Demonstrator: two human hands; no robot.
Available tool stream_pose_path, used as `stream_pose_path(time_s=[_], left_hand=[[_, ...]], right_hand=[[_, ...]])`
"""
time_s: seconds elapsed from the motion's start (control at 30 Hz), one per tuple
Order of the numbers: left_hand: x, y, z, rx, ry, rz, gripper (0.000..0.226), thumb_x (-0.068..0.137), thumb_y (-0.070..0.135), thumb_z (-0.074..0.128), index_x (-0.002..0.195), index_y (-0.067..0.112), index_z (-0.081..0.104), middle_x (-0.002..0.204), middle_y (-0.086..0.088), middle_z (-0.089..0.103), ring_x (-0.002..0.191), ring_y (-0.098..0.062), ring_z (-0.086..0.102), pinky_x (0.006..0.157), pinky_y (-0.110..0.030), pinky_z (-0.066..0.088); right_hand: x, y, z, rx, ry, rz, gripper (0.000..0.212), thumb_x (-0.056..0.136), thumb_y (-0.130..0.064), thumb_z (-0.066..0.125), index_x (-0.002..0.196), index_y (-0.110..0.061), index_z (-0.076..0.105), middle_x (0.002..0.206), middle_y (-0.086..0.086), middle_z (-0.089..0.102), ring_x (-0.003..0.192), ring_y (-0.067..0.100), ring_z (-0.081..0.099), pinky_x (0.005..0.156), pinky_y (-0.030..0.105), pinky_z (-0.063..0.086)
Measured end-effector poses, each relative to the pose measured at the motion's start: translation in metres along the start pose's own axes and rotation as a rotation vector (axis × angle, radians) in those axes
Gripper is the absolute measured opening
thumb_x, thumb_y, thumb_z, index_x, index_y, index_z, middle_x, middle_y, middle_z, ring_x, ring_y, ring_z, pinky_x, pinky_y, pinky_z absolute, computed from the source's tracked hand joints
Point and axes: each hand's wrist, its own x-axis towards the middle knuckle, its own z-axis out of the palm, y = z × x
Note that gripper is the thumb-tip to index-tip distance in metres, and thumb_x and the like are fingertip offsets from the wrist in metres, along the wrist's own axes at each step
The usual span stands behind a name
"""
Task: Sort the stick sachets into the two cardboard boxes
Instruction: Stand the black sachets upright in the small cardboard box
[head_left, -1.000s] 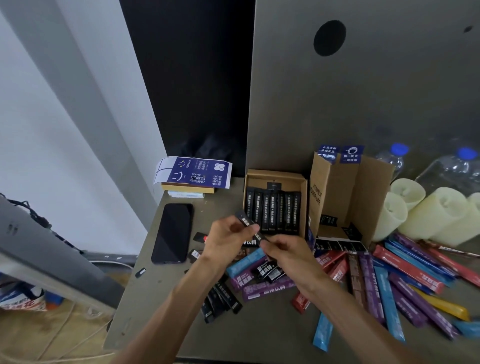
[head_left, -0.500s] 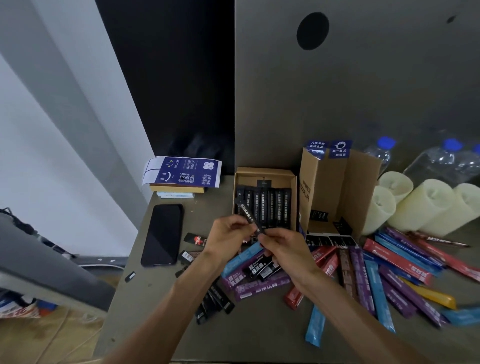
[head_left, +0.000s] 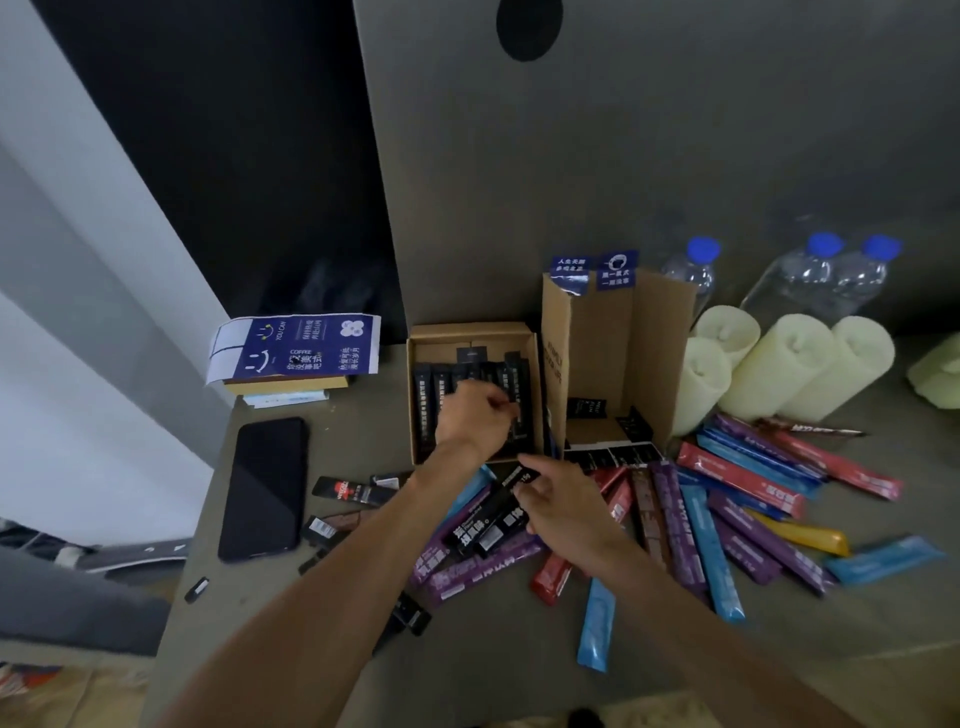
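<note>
Left hand (head_left: 475, 415) now in low box (head_left: 467, 332), pinching black sachet (head_left: 521, 435) (mostly hidden); right hand (head_left: 563, 512) dropped, gripping loose black sachets (head_left: 488, 522).

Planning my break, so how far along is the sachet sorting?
Done: a row of black sachets stands in the low box. In hand: left hand tucks a black sachet in; right hand pinches the next black sachet. Left: coloured sachets on the table; the tall box holds little.
</note>
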Motion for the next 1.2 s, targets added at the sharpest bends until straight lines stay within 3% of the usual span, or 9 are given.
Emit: stream_pose_path(time_s=[0.33, 0.5, 0.67, 0.77, 0.83, 0.9, 1.07, 1.2], left_hand=[[0.004, 0.007, 0.011, 0.217, 0.029, 0.055, 0.014, 0.091, 0.023, 0.067, 0.104, 0.025, 0.072, 0.103, 0.001, 0.072, 0.091, -0.016, 0.068, 0.078, -0.038, 0.061], [0.002, 0.010, 0.009, 0.266, 0.046, 0.096, 0.015, 0.088, 0.022, 0.070, 0.103, 0.021, 0.067, 0.098, -0.002, 0.072, 0.088, -0.020, 0.069, 0.076, -0.041, 0.061], [0.000, 0.016, -0.002, 0.337, 0.029, 0.210, 0.014, 0.092, 0.025, 0.066, 0.105, 0.021, 0.067, 0.098, -0.001, 0.072, 0.089, -0.021, 0.069, 0.077, -0.041, 0.060], [0.000, 0.015, -0.009, 0.512, 0.070, 0.403, 0.033, 0.092, 0.029, 0.066, 0.124, 0.022, 0.060, 0.115, -0.001, 0.065, 0.105, -0.021, 0.063, 0.089, -0.040, 0.055], [0.004, 0.010, -0.011, 0.648, 0.101, 0.509, 0.051, 0.089, 0.036, 0.069, 0.136, 0.023, 0.053, 0.126, -0.003, 0.057, 0.118, -0.022, 0.054, 0.101, -0.038, 0.045], [0.009, 0.005, -0.008, 0.747, 0.112, 0.541, 0.063, 0.087, 0.046, 0.069, 0.142, 0.025, 0.047, 0.129, -0.004, 0.052, 0.121, -0.023, 0.049, 0.104, -0.037, 0.038], [0.010, -0.007, 0.000, 0.820, 0.174, 0.568, 0.078, 0.083, 0.060, 0.065, 0.147, 0.024, 0.040, 0.126, -0.004, 0.049, 0.116, -0.021, 0.047, 0.101, -0.035, 0.037], [0.008, -0.013, 0.001, 0.856, 0.179, 0.563, 0.079, 0.086, 0.061, 0.061, 0.149, 0.021, 0.036, 0.123, -0.004, 0.046, 0.113, -0.021, 0.045, 0.099, -0.034, 0.036]], right_hand=[[-0.001, -0.004, -0.006, -0.011, -0.060, 0.011, 0.047, 0.102, -0.021, 0.051, 0.148, -0.019, 0.043, 0.080, 0.019, 0.068, 0.066, 0.018, 0.059, 0.050, 0.015, 0.046], [0.001, -0.004, -0.006, -0.001, -0.078, 0.007, 0.047, 0.103, -0.022, 0.050, 0.149, -0.019, 0.042, 0.075, 0.006, 0.066, 0.064, 0.016, 0.057, 0.049, 0.015, 0.045], [0.000, -0.005, -0.008, -0.023, -0.099, -0.012, 0.048, 0.103, -0.023, 0.050, 0.150, -0.020, 0.040, 0.080, 0.005, 0.068, 0.070, 0.022, 0.067, 0.062, 0.023, 0.056], [0.000, -0.003, -0.008, -0.043, -0.104, -0.012, 0.048, 0.103, -0.024, 0.050, 0.150, -0.022, 0.040, 0.077, -0.008, 0.059, 0.068, 0.016, 0.069, 0.055, 0.016, 0.052], [0.002, -0.001, -0.008, -0.065, -0.098, -0.024, 0.048, 0.103, -0.023, 0.051, 0.150, -0.022, 0.041, 0.075, -0.016, 0.043, 0.057, 0.000, 0.059, 0.051, 0.011, 0.045], [0.001, 0.001, -0.007, -0.095, -0.084, -0.041, 0.047, 0.103, -0.021, 0.051, 0.149, -0.021, 0.043, 0.074, -0.019, 0.035, 0.053, -0.004, 0.051, 0.049, 0.009, 0.042], [-0.005, 0.002, -0.012, -0.276, 0.036, -0.096, 0.045, 0.103, -0.021, 0.049, 0.148, -0.020, 0.041, 0.083, -0.003, 0.067, 0.062, 0.012, 0.067, 0.054, 0.025, 0.057], [-0.006, 0.007, -0.015, -0.550, 0.088, -0.131, 0.048, 0.104, -0.030, 0.042, 0.151, -0.023, 0.033, 0.083, -0.003, 0.070, 0.063, 0.007, 0.067, 0.060, 0.029, 0.060]])
